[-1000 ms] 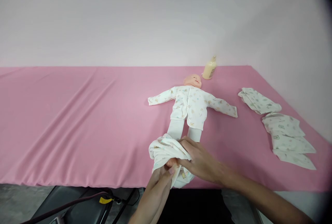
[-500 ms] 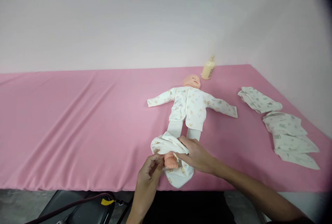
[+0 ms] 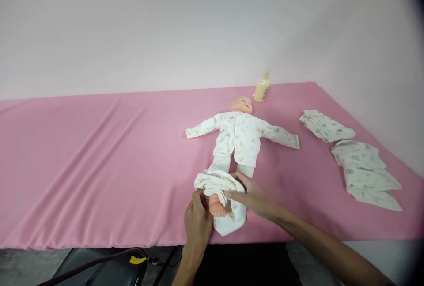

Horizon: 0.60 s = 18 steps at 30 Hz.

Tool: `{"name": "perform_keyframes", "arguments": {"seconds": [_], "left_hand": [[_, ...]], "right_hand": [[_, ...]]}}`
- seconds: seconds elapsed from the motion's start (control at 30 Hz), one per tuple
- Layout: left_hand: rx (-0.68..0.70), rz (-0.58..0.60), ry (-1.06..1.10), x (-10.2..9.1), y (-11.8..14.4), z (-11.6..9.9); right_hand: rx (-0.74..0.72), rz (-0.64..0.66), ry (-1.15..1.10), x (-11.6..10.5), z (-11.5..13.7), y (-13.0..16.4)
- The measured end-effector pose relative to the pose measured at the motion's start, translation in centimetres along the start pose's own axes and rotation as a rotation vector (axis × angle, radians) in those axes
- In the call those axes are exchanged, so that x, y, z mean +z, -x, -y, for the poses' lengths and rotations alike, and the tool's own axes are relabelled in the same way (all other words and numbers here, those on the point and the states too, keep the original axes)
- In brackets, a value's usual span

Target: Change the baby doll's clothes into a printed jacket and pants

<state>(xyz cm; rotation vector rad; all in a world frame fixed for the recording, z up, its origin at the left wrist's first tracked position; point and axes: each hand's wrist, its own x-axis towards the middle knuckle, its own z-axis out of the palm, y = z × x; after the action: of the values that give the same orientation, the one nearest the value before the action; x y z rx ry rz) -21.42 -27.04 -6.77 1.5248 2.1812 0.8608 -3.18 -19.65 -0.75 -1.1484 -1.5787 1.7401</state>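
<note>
On its back lies a baby doll (image 3: 243, 104), dressed in a white patterned jacket (image 3: 245, 138) with both sleeves spread wide. White patterned baby pants (image 3: 215, 181) are bunched around its lower legs. One bare foot (image 3: 217, 208) pokes out of a leg opening, while the other foot is hidden in cloth. My left hand (image 3: 198, 220) is closed on the pants' edge, left of the bare foot. From the right, my right hand (image 3: 250, 195) grips the gathered fabric between thumb and fingers, just above that foot.
A pump bottle (image 3: 262, 88) of pale yellow liquid stands behind the doll's head, near the wall. Folded patterned clothes (image 3: 326, 126) and a second stack (image 3: 366, 173) lie to the right. A pink cloth (image 3: 99, 167) covers the table. Below its front edge is a dark chair (image 3: 99, 268).
My left hand has moved up and slightly right, to the cloth edge. The gathered pants fabric sits a bit higher on the leg, showing more of the ankle. The view has shifted slightly.
</note>
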Motion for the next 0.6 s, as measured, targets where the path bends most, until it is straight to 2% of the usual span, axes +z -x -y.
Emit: {"name": "perform_keyframes", "arguments": {"seconds": [0.13,0.27,0.33,0.4,0.5,0.6], "left_hand": [[-0.025,0.089,0.026,-0.8,0.5,-0.1],[0.098,0.094,-0.04,-1.8,2.1,-0.2],[0.201,0.051,-0.086,-1.9,3.1,-0.4],[0.278,-0.046,-0.131,-1.6,3.8,-0.8],[0.272,-0.158,-0.152,-0.2,4.3,-1.2],[0.22,-0.215,-0.108,1.3,4.1,-1.1]], "right_hand": [[-0.073,0.087,0.186,0.1,-0.3,0.8],[-0.121,0.113,0.37,0.6,-0.6,0.9],[-0.136,0.098,0.407,0.9,-0.6,0.6],[-0.16,0.076,0.413,1.1,-0.6,0.4],[-0.188,0.068,0.385,1.2,-0.5,0.3],[-0.208,0.08,0.353,1.2,-0.5,0.5]]}}
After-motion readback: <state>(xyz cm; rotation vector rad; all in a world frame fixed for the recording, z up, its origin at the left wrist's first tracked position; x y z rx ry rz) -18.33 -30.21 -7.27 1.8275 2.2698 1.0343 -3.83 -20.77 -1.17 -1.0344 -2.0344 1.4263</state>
